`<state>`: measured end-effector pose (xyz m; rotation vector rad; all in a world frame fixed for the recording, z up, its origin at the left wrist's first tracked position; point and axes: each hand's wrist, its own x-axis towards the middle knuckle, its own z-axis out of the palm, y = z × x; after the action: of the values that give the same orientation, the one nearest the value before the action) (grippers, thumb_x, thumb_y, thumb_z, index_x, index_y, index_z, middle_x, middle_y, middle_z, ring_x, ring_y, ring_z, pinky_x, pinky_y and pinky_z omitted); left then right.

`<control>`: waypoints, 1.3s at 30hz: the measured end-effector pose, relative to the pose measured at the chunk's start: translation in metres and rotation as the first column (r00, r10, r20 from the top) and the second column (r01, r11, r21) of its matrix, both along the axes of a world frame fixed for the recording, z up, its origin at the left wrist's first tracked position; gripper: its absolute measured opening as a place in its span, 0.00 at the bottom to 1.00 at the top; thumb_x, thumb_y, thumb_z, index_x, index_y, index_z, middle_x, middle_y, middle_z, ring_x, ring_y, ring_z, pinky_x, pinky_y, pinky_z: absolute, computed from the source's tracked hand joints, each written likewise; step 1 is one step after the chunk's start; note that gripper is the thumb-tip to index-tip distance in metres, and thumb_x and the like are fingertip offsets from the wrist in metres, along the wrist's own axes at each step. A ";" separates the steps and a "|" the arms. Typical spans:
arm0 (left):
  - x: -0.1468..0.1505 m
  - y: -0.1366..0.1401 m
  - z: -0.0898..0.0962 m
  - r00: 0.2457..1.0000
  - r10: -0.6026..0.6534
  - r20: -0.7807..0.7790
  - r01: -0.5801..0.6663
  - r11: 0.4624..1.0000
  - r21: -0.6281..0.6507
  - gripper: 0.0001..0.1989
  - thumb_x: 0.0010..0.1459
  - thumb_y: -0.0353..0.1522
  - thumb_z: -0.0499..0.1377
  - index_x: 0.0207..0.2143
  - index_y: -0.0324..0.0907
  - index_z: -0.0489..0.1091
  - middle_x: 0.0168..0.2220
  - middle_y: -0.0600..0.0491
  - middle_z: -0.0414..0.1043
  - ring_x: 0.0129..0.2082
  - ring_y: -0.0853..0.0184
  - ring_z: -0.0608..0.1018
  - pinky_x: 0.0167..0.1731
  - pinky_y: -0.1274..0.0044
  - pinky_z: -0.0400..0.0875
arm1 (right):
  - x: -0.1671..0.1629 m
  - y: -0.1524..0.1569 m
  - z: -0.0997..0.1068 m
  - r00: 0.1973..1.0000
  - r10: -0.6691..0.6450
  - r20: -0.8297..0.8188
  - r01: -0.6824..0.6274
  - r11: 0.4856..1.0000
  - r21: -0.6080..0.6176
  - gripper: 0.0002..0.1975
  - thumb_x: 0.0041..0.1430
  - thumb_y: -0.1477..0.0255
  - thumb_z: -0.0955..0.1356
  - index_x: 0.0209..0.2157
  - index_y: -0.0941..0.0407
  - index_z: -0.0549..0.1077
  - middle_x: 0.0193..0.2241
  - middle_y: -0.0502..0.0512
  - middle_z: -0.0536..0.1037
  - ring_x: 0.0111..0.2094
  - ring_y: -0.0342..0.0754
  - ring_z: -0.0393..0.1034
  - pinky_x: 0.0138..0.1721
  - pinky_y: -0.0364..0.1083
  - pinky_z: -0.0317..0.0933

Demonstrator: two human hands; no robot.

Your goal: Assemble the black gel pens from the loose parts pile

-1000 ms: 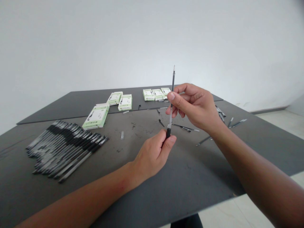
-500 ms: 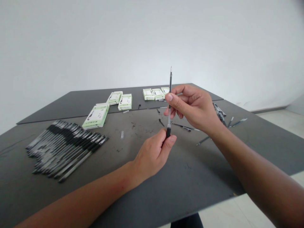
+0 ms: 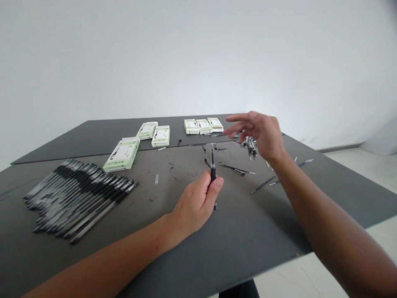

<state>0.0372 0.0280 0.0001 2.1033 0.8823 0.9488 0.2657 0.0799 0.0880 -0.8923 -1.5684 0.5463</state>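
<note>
My left hand (image 3: pixel 198 200) is closed around an upright gel pen (image 3: pixel 213 173), gripping its black rubber section. From the top of the pen a thin refill (image 3: pixel 212 155) sticks out with its tip upward. The pen's lower end shows below my thumb. Up and to the right, my right hand (image 3: pixel 260 134) hovers over the table, fingers stretched and apart, holding nothing. Behind its fingers lies a pile of clear pen parts (image 3: pixel 250 148), partly hidden.
A row of capped black pens (image 3: pixel 83 186) covers the table's left side. Green-and-white boxes (image 3: pixel 122 154) stand behind it, with more boxes (image 3: pixel 203 126) farther back. Loose refills (image 3: pixel 263 184), black caps (image 3: pixel 207 162) and a small clear piece (image 3: pixel 156 179) lie scattered about.
The refill has sunk into the pen, so much less of it sticks out. My right hand has let go of it, opened and moved right. My left hand stays on the pen.
</note>
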 end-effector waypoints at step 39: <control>0.000 0.000 0.001 0.985 -0.084 -0.152 0.092 0.995 0.047 0.19 0.78 0.45 0.44 0.41 0.44 0.65 0.28 0.57 0.68 0.29 0.62 0.77 0.32 0.72 0.63 | 0.150 0.092 -0.092 0.308 -0.199 0.930 0.568 0.823 -0.012 0.26 0.63 0.50 0.70 0.54 0.50 0.85 0.37 0.60 0.84 0.43 0.58 0.75 0.44 0.52 0.66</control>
<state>0.0372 0.0280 0.0012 2.2634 0.8377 0.7851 0.4161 0.1724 -0.0045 -2.0539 -2.1161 -0.1381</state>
